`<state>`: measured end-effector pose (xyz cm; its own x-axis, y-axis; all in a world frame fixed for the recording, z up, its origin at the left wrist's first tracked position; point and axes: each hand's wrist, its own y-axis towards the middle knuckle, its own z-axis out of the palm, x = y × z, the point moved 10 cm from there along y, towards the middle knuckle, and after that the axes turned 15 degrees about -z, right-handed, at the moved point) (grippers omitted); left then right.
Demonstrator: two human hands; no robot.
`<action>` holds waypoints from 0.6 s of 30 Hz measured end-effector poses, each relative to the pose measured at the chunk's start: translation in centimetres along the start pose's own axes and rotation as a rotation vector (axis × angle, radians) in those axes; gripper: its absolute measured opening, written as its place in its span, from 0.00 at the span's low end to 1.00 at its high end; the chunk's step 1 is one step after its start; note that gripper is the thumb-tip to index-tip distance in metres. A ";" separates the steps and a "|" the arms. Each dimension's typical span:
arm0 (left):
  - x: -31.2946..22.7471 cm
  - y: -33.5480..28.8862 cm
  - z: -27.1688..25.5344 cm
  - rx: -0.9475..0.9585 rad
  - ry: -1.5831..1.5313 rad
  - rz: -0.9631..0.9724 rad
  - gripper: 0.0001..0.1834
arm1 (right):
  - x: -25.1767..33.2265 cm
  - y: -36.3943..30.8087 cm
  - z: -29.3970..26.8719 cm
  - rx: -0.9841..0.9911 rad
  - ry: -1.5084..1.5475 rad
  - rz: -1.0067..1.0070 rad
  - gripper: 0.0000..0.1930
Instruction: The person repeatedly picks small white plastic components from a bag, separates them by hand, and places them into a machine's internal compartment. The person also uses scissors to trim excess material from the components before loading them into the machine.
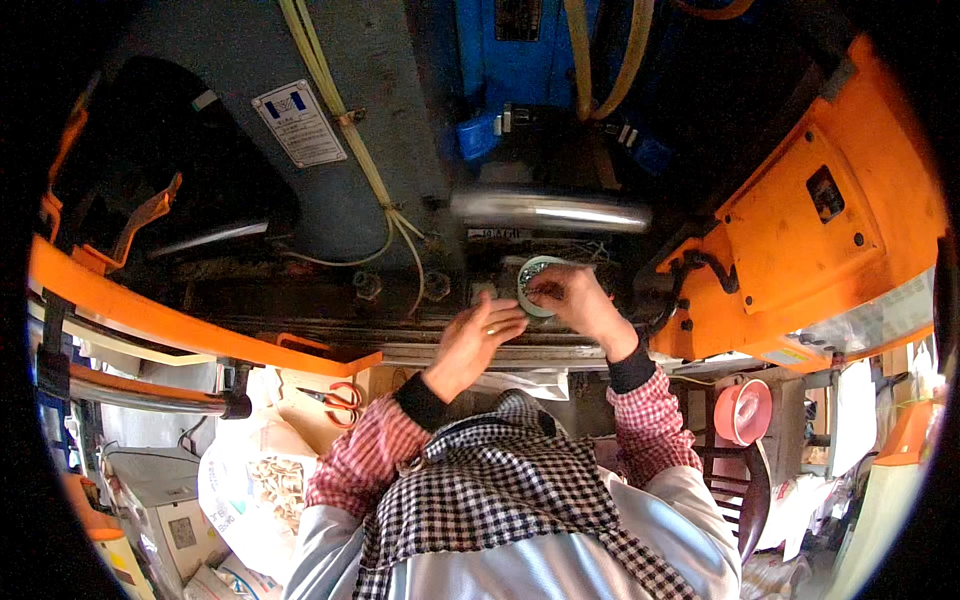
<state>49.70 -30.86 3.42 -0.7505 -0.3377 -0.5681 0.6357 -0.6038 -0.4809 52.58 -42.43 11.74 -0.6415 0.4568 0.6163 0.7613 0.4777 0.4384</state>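
In front of me, on the dark machine bed, is a small pale round bowl [541,312] with small shiny metal pieces [534,272] in it. My right hand [578,297] reaches over its rim from the right, fingertips bent together down among the pieces. What they pinch, if anything, is too small to make out. Just left of the bowl is my left hand [478,338], its fingers stretched out and the thumb raised, holding nothing visible. Its fingertips end close to the bowl's near side; whether they touch it I cannot tell.
A polished metal bar [550,212] crosses beyond the bowl. Orange machine guards stand at left [200,332] and right [810,230]. Nearer me are red-handled scissors [343,402], a white sack [235,480] of small tan pieces, and a pink basin [742,412] on a chair [735,490].
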 end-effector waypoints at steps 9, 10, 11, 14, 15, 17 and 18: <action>1.6 4.7 1.7 0.097 -0.312 -0.082 0.26 | -0.2 -0.6 0.1 0.003 0.013 -0.134 0.10; 1.5 4.6 1.8 0.121 -0.321 -0.084 0.26 | -0.4 -0.4 0.0 0.002 0.032 -0.113 0.08; 1.3 4.6 1.7 0.120 -0.318 -0.080 0.26 | -0.4 -0.2 0.0 0.003 0.052 -0.091 0.08; 0.8 4.3 2.1 0.125 -0.316 -0.068 0.25 | -0.8 0.0 -0.3 -0.008 0.047 -0.113 0.07; 0.6 4.1 2.2 0.131 -0.315 -0.061 0.24 | -0.7 0.2 -0.4 -0.016 0.033 -0.138 0.07; 0.5 3.4 2.2 0.142 -0.264 -0.037 0.21 | 0.0 0.2 -0.4 -0.003 -0.008 -0.148 0.07; 0.5 3.0 2.2 0.146 -0.208 -0.020 0.19 | 0.3 0.3 -0.6 -0.002 -0.030 -0.156 0.08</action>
<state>50.83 -34.47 3.19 -0.7934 -0.4567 -0.4023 0.5987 -0.7048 -0.3806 52.66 -42.58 12.45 -0.7542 0.3994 0.5212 0.6527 0.5432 0.5281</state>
